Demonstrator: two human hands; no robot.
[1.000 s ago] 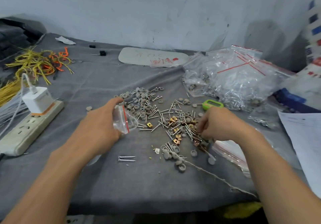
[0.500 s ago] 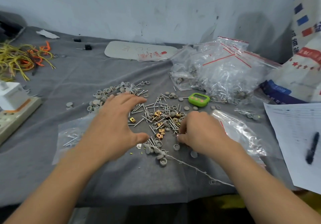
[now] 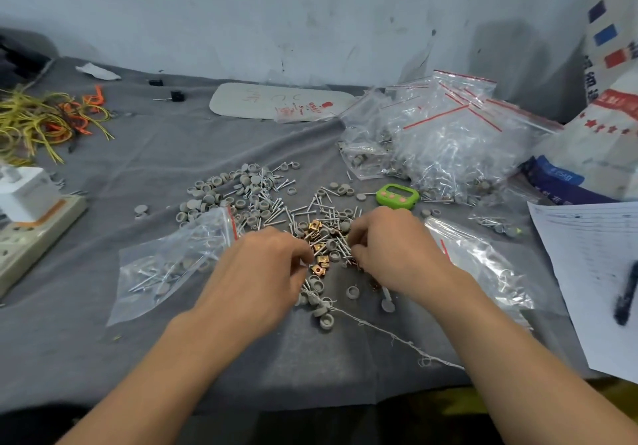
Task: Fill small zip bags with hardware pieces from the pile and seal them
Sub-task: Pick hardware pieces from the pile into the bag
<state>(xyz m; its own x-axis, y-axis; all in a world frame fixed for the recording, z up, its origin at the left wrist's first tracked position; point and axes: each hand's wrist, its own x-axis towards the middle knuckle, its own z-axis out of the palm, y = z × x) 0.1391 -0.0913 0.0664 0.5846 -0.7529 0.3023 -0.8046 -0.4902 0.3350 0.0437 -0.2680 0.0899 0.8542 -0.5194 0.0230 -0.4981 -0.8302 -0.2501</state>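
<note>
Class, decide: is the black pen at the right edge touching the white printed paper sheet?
Touching. The head view shows the black pen lying flat on the white printed paper sheet.

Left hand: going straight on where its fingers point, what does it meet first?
Likely the gold square clips in the hardware pile, just ahead of the left hand; whether its curled fingertips touch them is unclear.
</note>
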